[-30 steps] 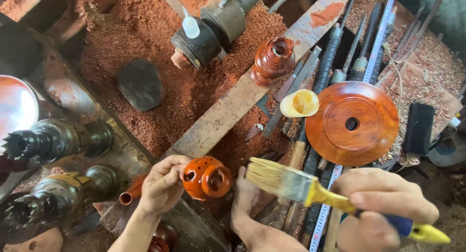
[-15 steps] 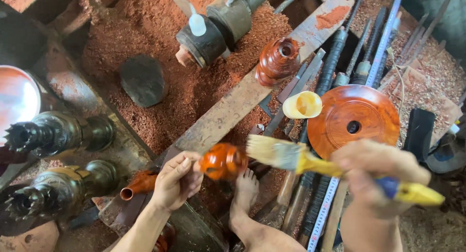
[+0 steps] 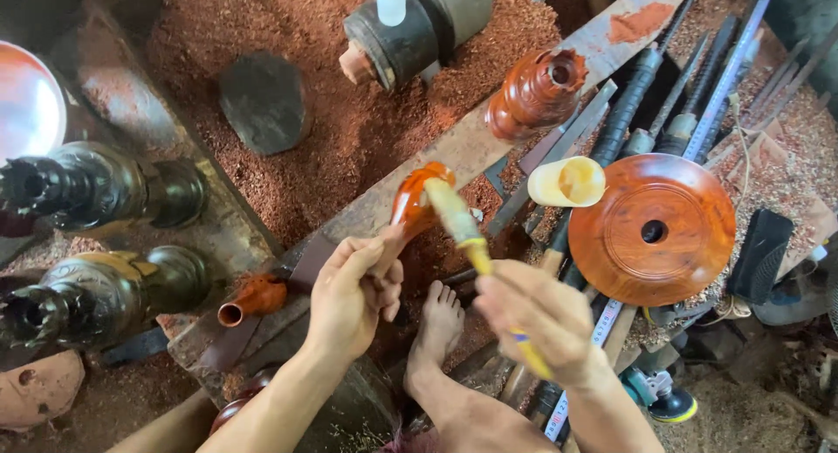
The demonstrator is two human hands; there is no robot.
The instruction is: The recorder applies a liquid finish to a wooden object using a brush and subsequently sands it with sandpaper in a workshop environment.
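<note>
My left hand [image 3: 353, 291] holds a small glossy orange turned wooden piece [image 3: 412, 200] up at the centre of the head view. My right hand [image 3: 541, 318] grips a paintbrush with a yellow handle [image 3: 478, 254]; its pale bristles [image 3: 445, 204] rest against the orange piece. My bare foot [image 3: 434, 331] lies on the floor below the two hands.
A round orange wooden disc with a centre hole [image 3: 656, 230] and a small cream cup [image 3: 567, 181] lie at right on long metal tools [image 3: 628, 113]. A carved reddish piece [image 3: 534, 93] sits on a plank [image 3: 471, 143]. Dark carved vases [image 3: 96, 187] lie at left amid red sawdust [image 3: 297, 34].
My left hand lifted and turned the orange piece. My right hand swung the brush from lying sideways at right to pointing up, bristles now on the piece.
</note>
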